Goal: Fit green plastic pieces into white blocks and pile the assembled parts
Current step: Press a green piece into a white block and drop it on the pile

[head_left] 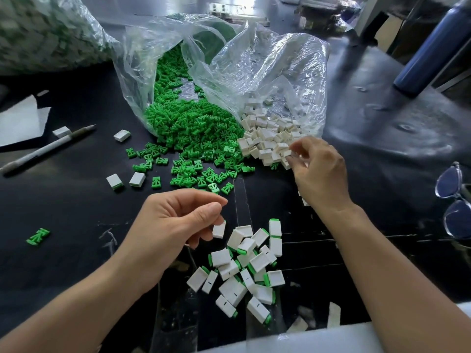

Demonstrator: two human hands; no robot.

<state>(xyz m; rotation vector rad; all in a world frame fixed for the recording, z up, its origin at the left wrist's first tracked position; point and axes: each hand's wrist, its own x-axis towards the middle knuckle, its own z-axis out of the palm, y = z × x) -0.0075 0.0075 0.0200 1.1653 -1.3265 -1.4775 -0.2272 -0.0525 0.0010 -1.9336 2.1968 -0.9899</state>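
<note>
A dark worktable is seen from above, with two bare hands reaching over it. At the far centre a heap of green plastic pieces is spilled from a clear plastic bag. Just to its right a heap of white blocks is spilled from a second bag. Near the viewer, right of centre, a pile of assembled parts is laid, each one white with a green edge showing. The parts are judged to be light, stiff, smooth moulded plastic (small enough to slip or skitter away if nudged). Each is therefore best taken by a fingertip pinch across its two broad flat faces, with the end that takes the green piece left clear. The right hand is stretched to the near edge of the white heap, with thumb and forefinger closed on a single white block. The left hand is held at the far left edge of the assembled pile, its fingers curled and its thumb laid against the forefinger. One finished part is met by the lower fingertips, but whether it is gripped or only touched cannot be told. The hands are well apart. A pen is seen at the left and a blue bottle at the far right.
</note>
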